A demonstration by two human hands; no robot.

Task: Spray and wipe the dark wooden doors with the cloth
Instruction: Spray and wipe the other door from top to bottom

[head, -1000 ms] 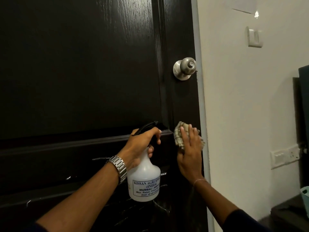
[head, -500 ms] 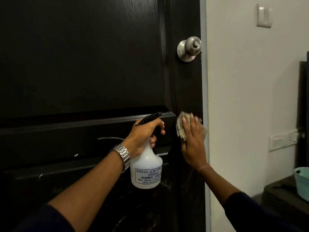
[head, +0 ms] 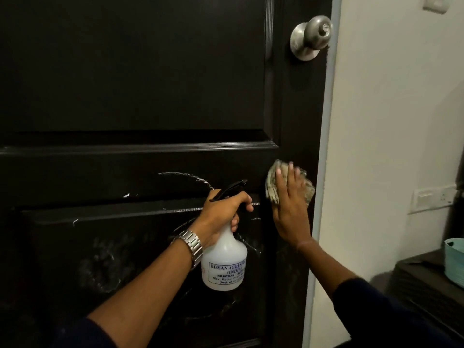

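- Two hands of mine are up against the dark wooden door, which fills the left and middle of my view.
- Wet streaks shine on its lower panels.
- My left hand, a metal watch on the wrist, grips the neck of a white spray bottle, fingers curled round it under the black trigger head.
- My right hand lies flat, fingers straight, pressing a crumpled greyish cloth on the door's right stile.
- A round steel knob sits well above the cloth.
- Right of the door is a pale wall with a switch plate, and a teal tub on a dark surface.
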